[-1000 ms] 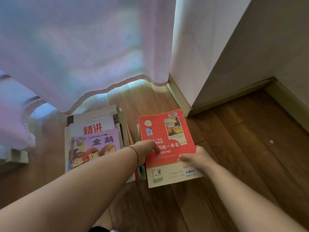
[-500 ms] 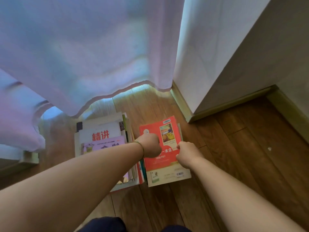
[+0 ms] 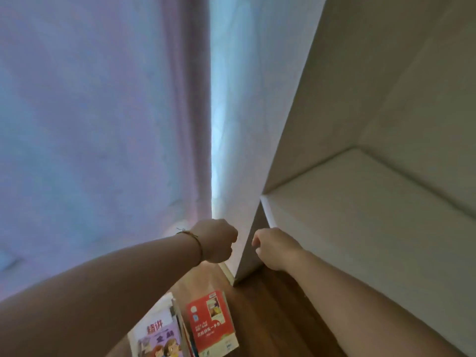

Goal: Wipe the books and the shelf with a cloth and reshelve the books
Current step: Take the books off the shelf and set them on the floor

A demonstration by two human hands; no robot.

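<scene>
While we raise both curled, empty grips, left hand, right hand, beside the shelf edge, red book on floor below.

Two bare forearms and hands, as I see them from the head camera.

I see both arms uncovered from the bottom edge of the view up to the fingers, with no sleeve showing on either. On my left wrist sits a thin cord bracelet, dark with a reddish tint, a small frayed knot or tuft sticking out at its upper side. The left hand and right hand carry no ring or glove that I can make out.
</scene>
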